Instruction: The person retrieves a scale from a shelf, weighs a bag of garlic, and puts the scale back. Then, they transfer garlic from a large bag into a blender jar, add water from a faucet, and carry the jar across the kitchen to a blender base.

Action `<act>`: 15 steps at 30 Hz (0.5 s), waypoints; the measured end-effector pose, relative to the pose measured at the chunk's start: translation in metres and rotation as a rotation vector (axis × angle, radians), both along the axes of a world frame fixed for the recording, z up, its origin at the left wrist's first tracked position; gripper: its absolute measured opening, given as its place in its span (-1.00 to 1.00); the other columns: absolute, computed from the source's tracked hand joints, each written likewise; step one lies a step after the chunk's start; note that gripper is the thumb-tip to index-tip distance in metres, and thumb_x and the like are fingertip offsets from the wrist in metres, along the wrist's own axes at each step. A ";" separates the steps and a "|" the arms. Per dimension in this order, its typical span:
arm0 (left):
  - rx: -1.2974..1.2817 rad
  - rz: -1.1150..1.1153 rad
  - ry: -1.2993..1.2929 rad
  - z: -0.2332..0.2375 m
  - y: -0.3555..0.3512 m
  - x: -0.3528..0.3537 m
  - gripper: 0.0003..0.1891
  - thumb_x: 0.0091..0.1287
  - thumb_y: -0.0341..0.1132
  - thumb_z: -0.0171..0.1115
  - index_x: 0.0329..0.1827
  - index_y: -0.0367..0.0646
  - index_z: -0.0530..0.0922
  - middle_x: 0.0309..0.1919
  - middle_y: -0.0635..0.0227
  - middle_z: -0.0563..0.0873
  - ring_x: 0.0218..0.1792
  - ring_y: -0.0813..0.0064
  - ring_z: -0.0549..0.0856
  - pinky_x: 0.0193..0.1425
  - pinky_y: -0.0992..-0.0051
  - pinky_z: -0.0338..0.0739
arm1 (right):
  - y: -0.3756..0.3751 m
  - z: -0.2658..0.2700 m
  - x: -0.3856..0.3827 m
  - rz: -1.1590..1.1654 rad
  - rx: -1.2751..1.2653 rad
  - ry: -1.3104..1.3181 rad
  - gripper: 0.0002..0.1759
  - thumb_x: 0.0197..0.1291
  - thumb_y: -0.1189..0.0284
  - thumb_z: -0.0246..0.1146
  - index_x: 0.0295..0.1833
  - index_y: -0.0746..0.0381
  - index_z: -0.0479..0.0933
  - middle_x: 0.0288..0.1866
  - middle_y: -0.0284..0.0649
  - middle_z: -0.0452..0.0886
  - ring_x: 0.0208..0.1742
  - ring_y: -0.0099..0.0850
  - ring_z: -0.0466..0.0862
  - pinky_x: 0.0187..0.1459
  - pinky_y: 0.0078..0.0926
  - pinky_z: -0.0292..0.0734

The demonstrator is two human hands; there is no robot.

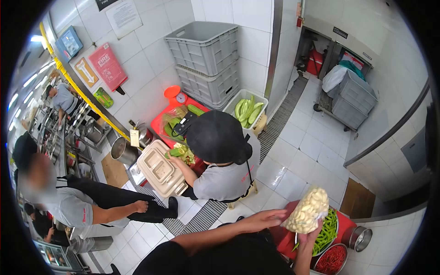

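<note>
A clear plastic bag of peeled garlic cloves (308, 211) is held up over the red table by my right hand (310, 236), whose fingers are wrapped round its lower part. My left hand (265, 220) reaches in from the left with fingers stretched out, the tips right by the bag's left side. Under and beside the bag lie green chillies (326, 233) in a round metal bowl. Closer to me, red chillies (331, 260) fill a second metal bowl.
A person in a black cap (219, 137) sits ahead, handling green vegetables beside a beige lidded container (160, 168). Another person (78, 201) stands at the left. Stacked grey crates (206, 59) stand by the wall. A metal pot (360, 239) sits at the red table's (344, 225) right edge.
</note>
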State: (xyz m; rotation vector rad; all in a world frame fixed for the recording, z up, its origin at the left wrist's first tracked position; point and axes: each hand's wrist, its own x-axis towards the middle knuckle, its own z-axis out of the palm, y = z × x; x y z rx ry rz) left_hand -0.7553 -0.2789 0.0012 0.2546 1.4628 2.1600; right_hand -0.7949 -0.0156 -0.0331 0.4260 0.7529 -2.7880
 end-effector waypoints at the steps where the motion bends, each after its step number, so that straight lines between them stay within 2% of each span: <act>1: -0.077 -0.038 -0.040 -0.003 -0.021 0.004 -0.36 0.50 -0.15 0.15 0.55 -0.20 0.17 0.36 0.28 0.48 0.35 0.45 0.44 0.42 0.39 0.31 | -0.003 0.003 -0.018 0.005 0.003 -0.007 -0.22 0.23 0.12 0.18 0.48 0.26 0.18 0.38 -0.03 0.44 0.33 -0.05 0.50 0.34 0.04 0.42; 3: -0.116 -0.013 -0.365 0.012 -0.070 0.021 -0.42 0.49 -0.11 0.17 0.49 -0.16 0.30 0.30 0.31 0.56 0.26 0.49 0.53 0.35 0.42 0.39 | -0.013 0.012 -0.060 0.008 0.114 -0.007 -0.22 0.23 0.12 0.18 0.48 0.25 0.19 0.38 -0.04 0.44 0.34 -0.04 0.49 0.34 0.06 0.41; 4: -0.188 0.044 -0.504 0.000 -0.093 0.035 -0.43 0.48 -0.09 0.18 0.48 -0.08 0.33 0.26 0.37 0.59 0.18 0.55 0.57 0.27 0.48 0.45 | -0.017 0.010 -0.080 0.036 0.116 0.021 -0.23 0.24 0.14 0.19 0.48 0.24 0.19 0.39 -0.04 0.43 0.36 -0.04 0.47 0.36 0.06 0.39; 5: -0.266 0.158 -0.622 -0.021 -0.111 0.056 -0.46 0.49 -0.07 0.15 0.46 -0.06 0.35 0.18 0.38 0.63 0.11 0.56 0.61 0.17 0.50 0.52 | -0.019 0.000 -0.101 0.063 0.076 0.016 -0.26 0.25 0.18 0.19 0.47 0.24 0.20 0.38 -0.05 0.45 0.35 -0.05 0.48 0.36 0.06 0.39; 6: -0.242 0.259 -0.636 -0.066 -0.132 0.086 -0.47 0.48 -0.05 0.15 0.43 -0.09 0.40 0.10 0.39 0.66 0.04 0.56 0.63 0.03 0.50 0.59 | -0.022 -0.011 -0.124 0.089 0.100 -0.015 -0.28 0.25 0.19 0.19 0.46 0.24 0.22 0.37 -0.06 0.46 0.34 -0.06 0.49 0.35 0.06 0.39; 7: -0.431 0.396 -0.713 -0.071 -0.144 0.107 -0.48 0.47 -0.06 0.15 0.39 -0.14 0.44 0.04 0.36 0.67 -0.09 0.55 0.66 -0.10 0.47 0.63 | -0.026 -0.018 -0.148 0.117 0.125 -0.047 -0.30 0.25 0.21 0.19 0.45 0.24 0.24 0.35 -0.06 0.48 0.33 -0.07 0.50 0.35 0.06 0.40; 8: -0.576 0.548 -0.800 -0.097 -0.151 0.136 -0.45 0.41 -0.01 0.17 0.32 -0.22 0.50 -0.02 0.26 0.70 -0.08 0.45 0.67 -0.06 0.44 0.60 | -0.031 -0.029 -0.171 0.126 0.132 -0.053 -0.30 0.25 0.21 0.19 0.45 0.24 0.24 0.35 -0.06 0.48 0.33 -0.07 0.50 0.35 0.06 0.40; 9: -0.827 0.604 -0.836 -0.119 -0.156 0.165 -0.47 0.38 -0.02 0.18 0.21 -0.28 0.57 -0.14 0.19 0.73 -0.14 0.44 0.69 -0.09 0.46 0.60 | -0.038 -0.043 -0.196 0.154 0.143 -0.081 -0.33 0.25 0.23 0.20 0.42 0.24 0.26 0.32 -0.06 0.50 0.30 -0.09 0.53 0.32 0.04 0.42; 10: -1.021 0.631 -0.781 -0.182 -0.163 0.222 -0.53 0.36 -0.08 0.18 0.16 -0.28 0.59 -0.22 0.24 0.72 -0.29 0.44 0.64 -0.23 0.40 0.61 | -0.048 -0.057 -0.225 0.191 0.153 -0.110 -0.36 0.25 0.24 0.20 0.40 0.24 0.29 0.28 -0.06 0.52 0.27 -0.11 0.55 0.30 0.02 0.45; 11: -1.129 0.751 -0.767 -0.210 -0.153 0.261 -0.55 0.31 -0.07 0.21 0.02 -0.31 0.67 -0.27 0.16 0.74 -0.22 0.27 0.71 -0.09 0.33 0.61 | -0.058 -0.071 -0.255 0.219 0.157 -0.117 -0.36 0.25 0.24 0.20 0.40 0.24 0.29 0.28 -0.06 0.52 0.27 -0.11 0.55 0.30 0.02 0.45; 12: -0.906 0.770 -1.275 -0.183 -0.134 0.261 -0.54 0.34 -0.05 0.19 0.12 -0.23 0.61 -0.18 0.13 0.70 -0.16 0.11 0.70 -0.03 0.17 0.60 | -0.067 -0.088 -0.279 0.293 0.198 -0.097 -0.37 0.25 0.23 0.20 0.39 0.24 0.30 0.26 -0.08 0.54 0.24 -0.13 0.57 0.27 -0.01 0.48; 14: -0.516 1.135 -1.523 -0.165 -0.080 0.279 -0.50 0.37 -0.03 0.18 0.26 -0.14 0.49 -0.01 0.10 0.62 -0.14 0.05 0.66 -0.09 0.05 0.60 | -0.094 -0.123 -0.332 0.394 0.235 -0.088 -0.37 0.25 0.21 0.20 0.37 0.25 0.31 0.23 -0.10 0.56 0.22 -0.14 0.59 0.25 -0.05 0.50; 15: -0.330 1.150 -1.561 -0.163 -0.058 0.287 -0.45 0.38 -0.03 0.17 0.35 -0.09 0.38 0.14 0.10 0.54 -0.15 0.00 0.64 -0.14 -0.04 0.60 | -0.111 -0.139 -0.358 0.448 0.271 -0.083 -0.37 0.26 0.22 0.20 0.38 0.26 0.29 0.23 -0.08 0.55 0.20 -0.14 0.60 0.22 -0.06 0.52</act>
